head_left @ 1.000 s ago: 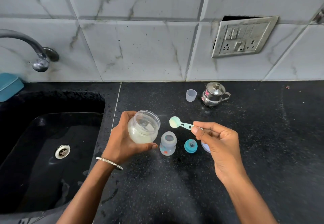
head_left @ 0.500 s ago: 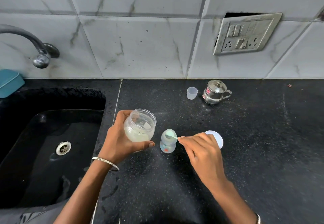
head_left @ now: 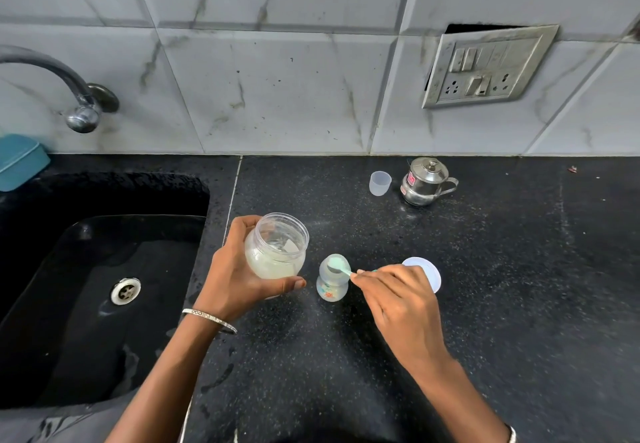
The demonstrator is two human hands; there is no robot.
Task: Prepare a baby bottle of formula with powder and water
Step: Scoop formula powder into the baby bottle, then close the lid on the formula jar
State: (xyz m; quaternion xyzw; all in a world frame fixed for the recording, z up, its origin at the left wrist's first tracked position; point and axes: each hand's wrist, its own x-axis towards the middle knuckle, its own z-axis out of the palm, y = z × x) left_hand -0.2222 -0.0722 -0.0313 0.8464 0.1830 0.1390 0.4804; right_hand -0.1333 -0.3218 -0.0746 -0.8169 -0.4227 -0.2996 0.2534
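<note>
Green scoop [head_left: 337,265] x1 pinched in right hand [head_left: 401,300] fingers over 1 bottle [head_left: 331,285]; left hand [head_left: 232,280] grips 1 powder jar [head_left: 276,246].

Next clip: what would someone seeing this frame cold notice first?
The two hands at the centre of the black counter: the left hand holds an open jar of pale powder, tilted, while the right hand holds a small green scoop over the mouth of the baby bottle. Behind, near the tiled wall, stand a small plastic cup and a steel pot; a black sink fills the left.
</note>
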